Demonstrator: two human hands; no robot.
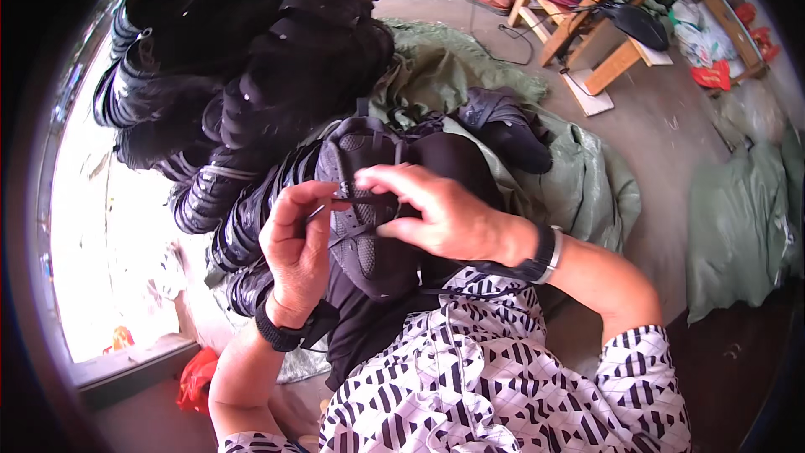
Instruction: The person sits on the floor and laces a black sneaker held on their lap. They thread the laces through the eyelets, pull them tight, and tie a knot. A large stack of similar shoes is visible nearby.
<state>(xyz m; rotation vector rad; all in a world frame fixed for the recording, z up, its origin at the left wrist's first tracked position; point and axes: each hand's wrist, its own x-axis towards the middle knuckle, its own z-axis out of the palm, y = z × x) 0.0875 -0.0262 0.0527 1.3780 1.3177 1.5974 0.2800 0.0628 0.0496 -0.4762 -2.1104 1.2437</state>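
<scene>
The dark grey lace-up shoe [360,247] lies lengthwise in the person's lap, between the two hands and against black cloth [457,164]. I take it that the lap serves as a bench, bearing the shoe's weight so that neither hand has to. Its laced front faces up, which leaves the crossings within easy reach.

The left hand [293,239], at the shoe's left edge, pinches a black lace [362,200] between thumb and fingertips. A thin tip pokes out there, probably the lace's end, gripped short to keep it steady. The right hand [457,216] comes over from the right, thumb and forefinger parted, the lace passing beneath its fingers; whether those fingers clasp it, I can't tell. Holding the hands on opposite sides seems to keep the lace stretched level across the shoe.

To the far left rises a big heap of black shoes [293,75], many tucked into one another in rows, presumably to save room and stay within arm's reach. A green sheet [604,189] spreads on the floor beyond the lap, likely to keep dirt off.
</scene>
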